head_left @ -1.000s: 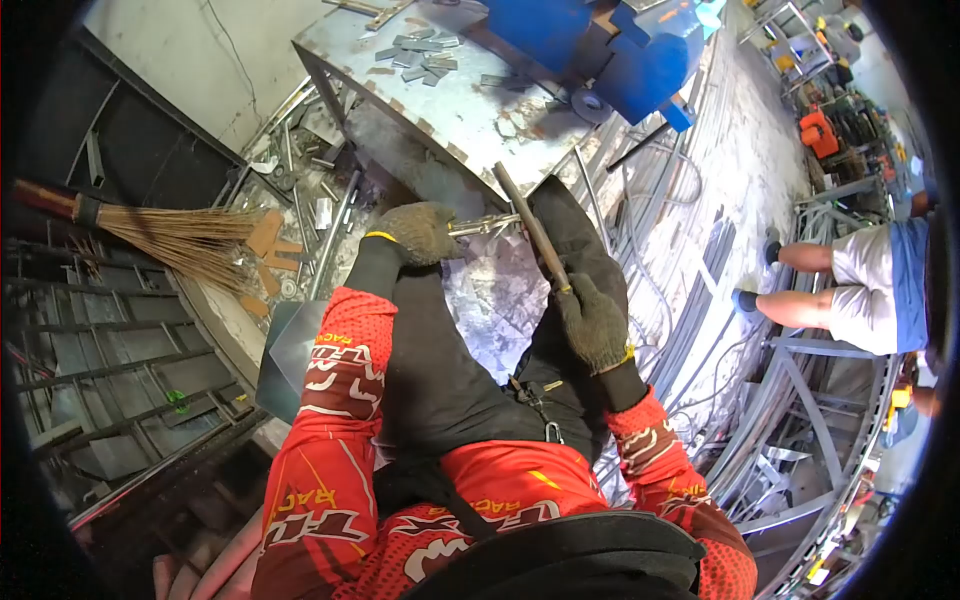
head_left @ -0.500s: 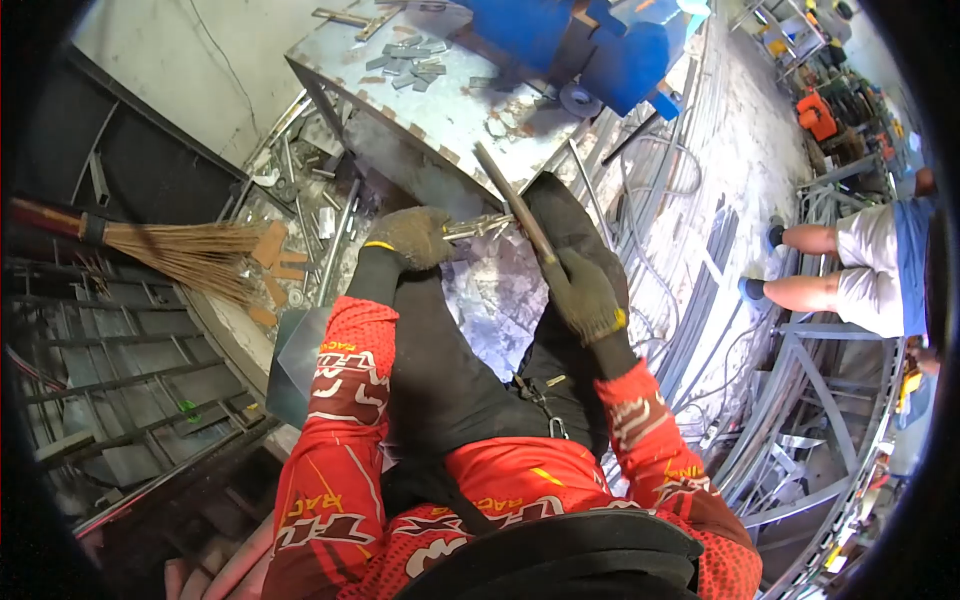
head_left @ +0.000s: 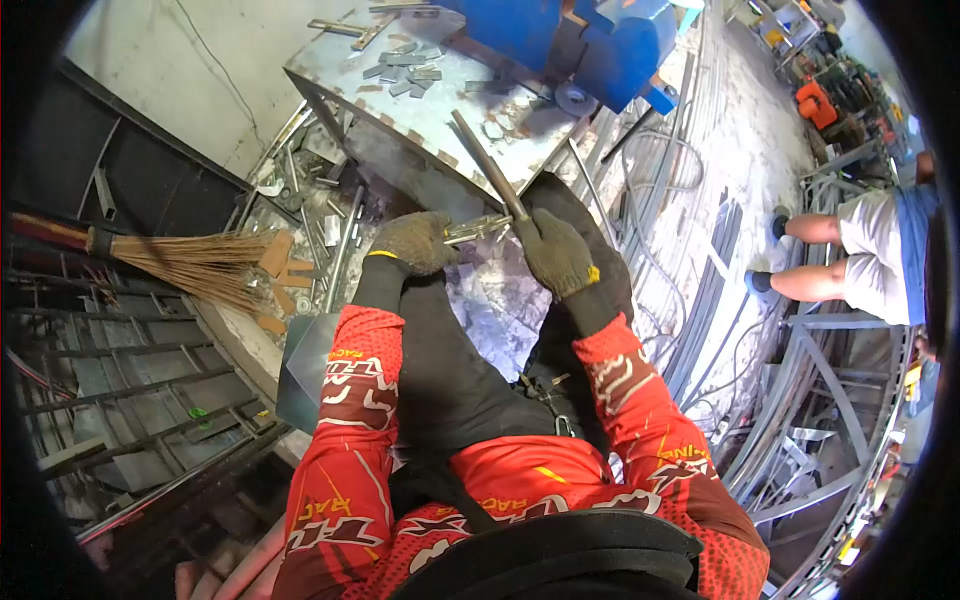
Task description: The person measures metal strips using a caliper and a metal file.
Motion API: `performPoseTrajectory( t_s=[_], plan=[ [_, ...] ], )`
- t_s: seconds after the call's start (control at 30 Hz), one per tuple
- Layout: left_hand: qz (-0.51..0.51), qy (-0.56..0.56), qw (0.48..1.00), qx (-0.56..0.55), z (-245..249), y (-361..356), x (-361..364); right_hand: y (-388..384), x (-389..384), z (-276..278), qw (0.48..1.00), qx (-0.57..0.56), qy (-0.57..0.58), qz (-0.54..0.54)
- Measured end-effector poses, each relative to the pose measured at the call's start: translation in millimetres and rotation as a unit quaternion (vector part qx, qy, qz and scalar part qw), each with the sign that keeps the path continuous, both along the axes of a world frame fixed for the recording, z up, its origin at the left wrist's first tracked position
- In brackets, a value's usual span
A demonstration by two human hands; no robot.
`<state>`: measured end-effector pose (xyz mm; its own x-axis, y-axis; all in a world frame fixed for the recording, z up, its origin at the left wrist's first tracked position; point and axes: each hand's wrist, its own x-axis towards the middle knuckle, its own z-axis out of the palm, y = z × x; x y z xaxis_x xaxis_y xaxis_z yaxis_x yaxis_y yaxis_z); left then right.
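My left hand (head_left: 412, 243), in a dark knit glove with a yellow cuff edge, is closed around silver pliers (head_left: 478, 230). Their jaw end points right, toward my other hand. My right hand (head_left: 558, 252), gloved the same way, grips the lower end of a brown-grey metal rod (head_left: 487, 160). The rod slants up and left from my fist, its far end overlapping the table edge in this view. Close beside the rod, the jaw tips reach nearly to my right glove. Both hands are above my spread legs.
Ahead stands a metal table (head_left: 430, 125) bearing small flat metal pieces (head_left: 403, 70) and a blue machine (head_left: 620, 50). A straw broom (head_left: 185, 262) lies left, near metal scraps. Long metal bars (head_left: 700, 290) cover the right floor. Another person's legs (head_left: 815, 258) are at far right.
My right hand has moved up and left with the rod, coming closer to the pliers. My left hand has shifted only slightly and still holds the pliers.
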<state>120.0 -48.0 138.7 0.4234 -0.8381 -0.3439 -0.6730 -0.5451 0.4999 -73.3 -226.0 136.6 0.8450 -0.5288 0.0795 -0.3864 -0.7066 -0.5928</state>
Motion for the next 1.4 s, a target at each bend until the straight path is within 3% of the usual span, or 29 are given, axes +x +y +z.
performPoseTrajectory(
  t_s=[0.13, 0.23, 0.53, 0.77, 0.9, 1.07, 1.17, 1.3, 1.4],
  plan=[
    [-0.002, 0.010, 1.000, 0.018, 5, -1, 0, 18, -69, 1, 0.993, 0.072, 0.082, -0.044],
    [-0.008, 0.021, 1.000, 0.017, 2, -1, 1, 35, -96, 2, 0.990, 0.059, 0.090, -0.088],
    [-0.012, 0.004, 1.000, 0.028, 1, -1, 0, -14, 1, -2, 0.999, 0.015, 0.021, -0.034],
    [-0.009, 0.005, 1.000, 0.010, 0, 1, 0, 19, -76, -3, 0.992, 0.097, 0.042, -0.067],
    [-0.003, -0.004, 1.000, 0.028, 10, 0, -5, 16, -48, -16, 0.996, 0.042, 0.060, -0.060],
    [0.016, -0.023, 1.000, 0.008, 3, 1, -9, -26, 7, -16, 0.999, 0.010, -0.015, -0.030],
    [0.049, -0.065, 0.997, 0.019, 23, 6, -21, -24, -20, -6, 0.994, 0.082, -0.011, -0.068],
    [0.070, -0.093, 0.993, 0.018, 15, 7, -26, 27, -72, 3, 0.991, 0.104, 0.038, -0.072],
    [0.063, -0.108, 0.992, 0.033, 18, 6, -27, 34, -59, -12, 0.993, 0.062, 0.053, -0.085]
  ],
)
